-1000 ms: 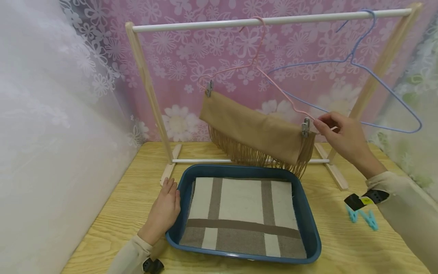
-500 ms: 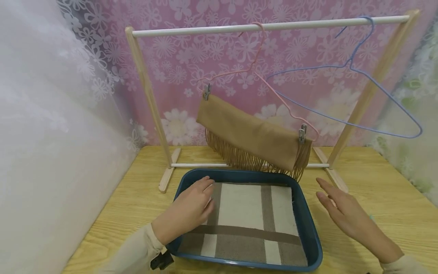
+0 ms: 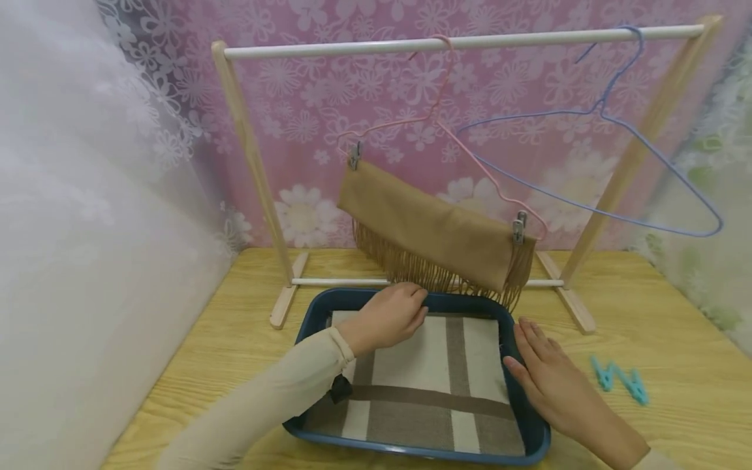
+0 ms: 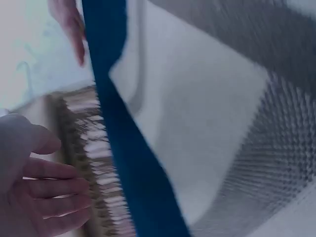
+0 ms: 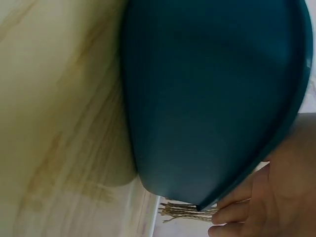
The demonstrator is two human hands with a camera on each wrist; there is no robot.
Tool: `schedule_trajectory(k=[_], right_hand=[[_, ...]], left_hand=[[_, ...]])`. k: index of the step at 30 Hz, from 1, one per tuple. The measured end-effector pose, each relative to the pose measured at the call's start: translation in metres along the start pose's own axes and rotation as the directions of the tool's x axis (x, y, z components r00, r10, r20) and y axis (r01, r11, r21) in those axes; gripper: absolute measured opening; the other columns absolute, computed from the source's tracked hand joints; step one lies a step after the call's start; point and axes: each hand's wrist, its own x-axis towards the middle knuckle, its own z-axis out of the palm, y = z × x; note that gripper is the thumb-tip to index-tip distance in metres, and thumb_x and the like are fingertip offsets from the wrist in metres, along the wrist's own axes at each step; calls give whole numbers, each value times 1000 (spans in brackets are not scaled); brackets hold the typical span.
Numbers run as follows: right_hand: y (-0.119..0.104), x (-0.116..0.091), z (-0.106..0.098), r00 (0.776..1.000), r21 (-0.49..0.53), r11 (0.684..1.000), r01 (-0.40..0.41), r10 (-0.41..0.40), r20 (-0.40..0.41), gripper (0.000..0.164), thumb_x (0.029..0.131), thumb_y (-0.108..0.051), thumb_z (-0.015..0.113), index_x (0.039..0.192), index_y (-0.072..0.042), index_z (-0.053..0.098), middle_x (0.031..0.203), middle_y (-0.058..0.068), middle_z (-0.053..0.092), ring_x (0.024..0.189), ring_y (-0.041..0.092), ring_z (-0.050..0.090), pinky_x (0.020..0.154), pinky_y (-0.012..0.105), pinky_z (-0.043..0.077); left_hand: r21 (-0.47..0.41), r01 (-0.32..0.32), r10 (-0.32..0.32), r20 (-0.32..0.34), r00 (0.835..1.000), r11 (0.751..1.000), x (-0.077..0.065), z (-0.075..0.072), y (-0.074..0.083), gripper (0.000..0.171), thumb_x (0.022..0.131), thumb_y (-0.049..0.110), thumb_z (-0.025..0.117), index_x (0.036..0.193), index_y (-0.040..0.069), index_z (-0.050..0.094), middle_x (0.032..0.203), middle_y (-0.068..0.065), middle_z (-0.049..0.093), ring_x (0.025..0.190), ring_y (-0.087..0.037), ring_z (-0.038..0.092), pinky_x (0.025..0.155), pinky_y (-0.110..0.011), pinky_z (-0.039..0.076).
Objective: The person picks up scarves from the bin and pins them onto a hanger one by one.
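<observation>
My left hand point(image 3: 389, 316) is over the far side of a dark blue tray point(image 3: 405, 450). Its fingers point(image 4: 57, 197) look fairly straight in the left wrist view, beside a tan fringe point(image 4: 106, 168) and the tray's edge. My right hand point(image 3: 558, 385) rests along the tray's right rim with extended fingers. Inside the tray lies a folded cream and brown striped cloth point(image 3: 411, 356), partly behind my left arm. Behind it, a tan fringed scarf point(image 3: 435, 219) hangs aslant from a pink hanger point(image 3: 470, 156), held by two metal clips point(image 3: 519, 232).
A wooden rack with a white rod point(image 3: 329, 49) stands at the back of the table. On the rod's right part hangs a blue hanger point(image 3: 658, 150) with nothing on it. Turquoise clothes pegs point(image 3: 636, 386) lie on the table right of the tray.
My right hand has let go of the pink hanger's lower right end and come down to the tray's right rim. My left hand has moved from the tray's left rim to its far side.
</observation>
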Motion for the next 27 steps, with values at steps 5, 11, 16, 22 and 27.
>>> schedule_trajectory(k=[5,11,16,22,27], right_hand=[[-2,-1,3,999,19,999,-39,39,19,63,104,-33,41,145,12,26,151,34,19,138,52,21,108,64,18],[-5,4,3,999,13,999,-33,33,-7,62,104,-33,40,144,13,27,151,34,21,137,52,22,107,64,20],[-6,7,3,999,-18,999,-50,51,11,62,105,-34,38,143,14,28,150,35,21,138,52,22,106,65,21],[-7,7,4,997,-6,998,-66,66,26,63,105,-35,37,143,14,27,151,35,19,138,52,20,107,65,19],[-7,8,4,997,-8,997,-76,76,25,64,105,-35,37,143,15,27,151,34,20,138,52,20,107,65,20]], left_hand=[[39,-10,11,-22,1000,999,9,30,-7,23,100,21,50,111,8,66,107,-4,66,101,-17,63,91,-31,50],[216,-68,94,-113,989,974,7,52,-7,23,98,23,54,112,10,66,123,-8,60,118,-22,54,100,-33,44],[318,-93,142,-133,981,943,5,56,1,29,98,28,52,118,10,63,125,-8,57,116,-21,53,97,-32,45],[233,-28,11,74,997,972,3,61,8,47,101,42,43,132,9,55,133,-6,56,123,-19,53,102,-35,43],[129,22,-45,174,984,991,2,62,12,61,99,53,40,138,6,48,138,-8,53,128,-22,50,107,-37,38]])
